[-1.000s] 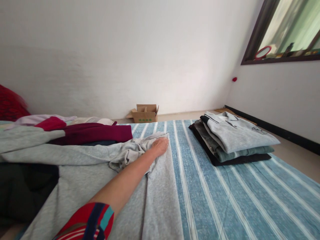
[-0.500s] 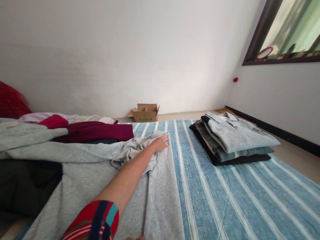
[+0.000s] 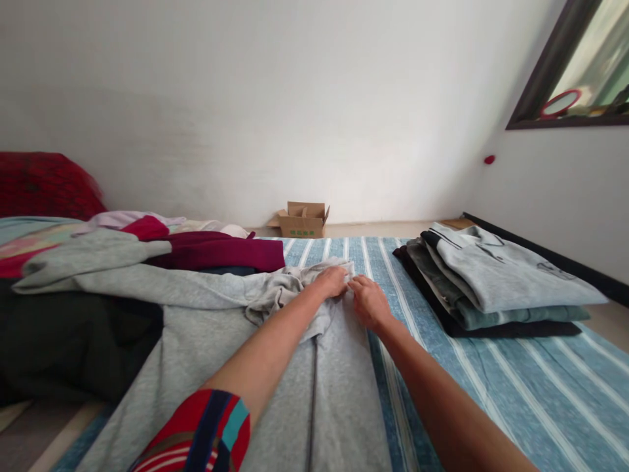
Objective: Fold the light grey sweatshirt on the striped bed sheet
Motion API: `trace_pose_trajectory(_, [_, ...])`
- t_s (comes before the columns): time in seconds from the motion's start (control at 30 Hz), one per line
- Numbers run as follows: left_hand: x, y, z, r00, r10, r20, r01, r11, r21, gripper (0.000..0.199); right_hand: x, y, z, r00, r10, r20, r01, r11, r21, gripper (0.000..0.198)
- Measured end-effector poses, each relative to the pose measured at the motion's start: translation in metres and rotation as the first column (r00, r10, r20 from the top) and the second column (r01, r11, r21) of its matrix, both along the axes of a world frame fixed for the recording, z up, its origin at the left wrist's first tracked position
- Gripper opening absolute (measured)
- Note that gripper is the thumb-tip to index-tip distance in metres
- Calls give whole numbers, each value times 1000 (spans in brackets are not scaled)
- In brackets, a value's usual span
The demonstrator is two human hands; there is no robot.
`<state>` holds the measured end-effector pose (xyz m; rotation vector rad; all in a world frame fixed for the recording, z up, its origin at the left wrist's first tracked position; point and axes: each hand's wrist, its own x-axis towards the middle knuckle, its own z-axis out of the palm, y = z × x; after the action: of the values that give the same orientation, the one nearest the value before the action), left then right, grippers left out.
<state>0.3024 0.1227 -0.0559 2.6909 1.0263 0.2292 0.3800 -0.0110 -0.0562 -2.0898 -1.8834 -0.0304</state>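
A grey long-sleeved top (image 3: 201, 354) is spread over the bed in front of me, one sleeve stretching left and a dark line running down its front. My left hand (image 3: 333, 282) is closed on the bunched cloth at the top's far right corner. Beside it, my right hand (image 3: 369, 301) pinches the same corner at the outer edge, its fingertips almost touching the left hand. Their fingertips are partly hidden in the fabric.
Folded clothes (image 3: 511, 275) form a stack on the right of the blue striped bedsheet (image 3: 496, 387). To the left lie a maroon garment (image 3: 221, 252), dark cloth (image 3: 73, 341) and other loose clothes. Beyond the bed stands an open cardboard box (image 3: 302, 226) by the wall.
My right hand has come up from the bottom edge to the far corner of the grey top. My left hand stays there, its fingers now more curled. The view has turned slightly left.
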Motion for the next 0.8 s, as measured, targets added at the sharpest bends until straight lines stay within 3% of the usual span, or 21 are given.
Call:
trace_pose_trajectory(0.17, [-8,8,9,984,156,-85,-154,988,26,59,6,11,-30,1000,-16,-14,15,999,-42,38])
trace_pose_trajectory(0.37, [-14,28,20,945,298,-138,-309,949,-70,33,9,11,-33,1000,1,-3,-1,998,-69,44])
trace_pose_trajectory(0.63, [-7,31,29,955,297,6,-275,892,-359,16,11,12,-32,1000,20,9,-20,996,-92,45])
trace_pose_trajectory(0.8, [-10,31,24,946,322,28,-287,879,-380,22,11,13,-32,1000,14,-4,-14,995,-95,44])
